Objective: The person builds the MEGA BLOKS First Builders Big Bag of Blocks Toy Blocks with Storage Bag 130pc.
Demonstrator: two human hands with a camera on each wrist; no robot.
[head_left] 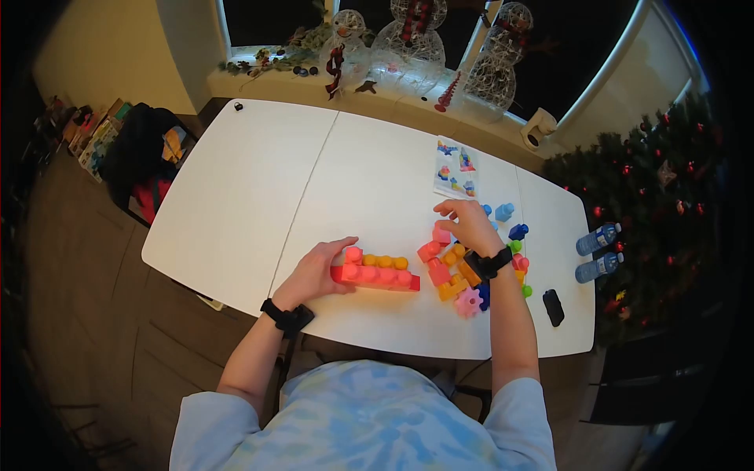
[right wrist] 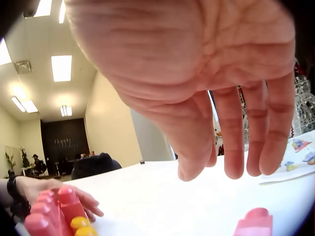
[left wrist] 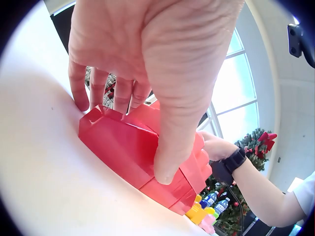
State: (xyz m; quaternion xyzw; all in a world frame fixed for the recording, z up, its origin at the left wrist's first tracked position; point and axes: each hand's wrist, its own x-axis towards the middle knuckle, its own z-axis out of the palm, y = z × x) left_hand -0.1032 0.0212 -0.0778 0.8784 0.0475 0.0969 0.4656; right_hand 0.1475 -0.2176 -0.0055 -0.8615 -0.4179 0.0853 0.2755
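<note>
Head view shows two bare hands over a white table (head_left: pixel 251 180). The left hand (head_left: pixel 318 271) grips one end of a long block build (head_left: pixel 381 276) — it is pink and red, with a yellow row on its far side. From the left wrist you can see the thumb pressing one side, the fingers at the other, and the build sitting on the table.

The right hand (head_left: pixel 473 228) is up over the table, fingers hanging down loose, holding nothing. A pink block (right wrist: pixel 255 225) is below it — near, but not touching. To the right of the build is a pile of loose blocks (head_left: pixel 450 289), pink, yellow, blue and green. Behind the pile lies a paper with pictures (head_left: pixel 454 179). Two water bottles (head_left: pixel 598 239) are by the right edge, and a small black thing (head_left: pixel 554 308) lies nearby.
</note>
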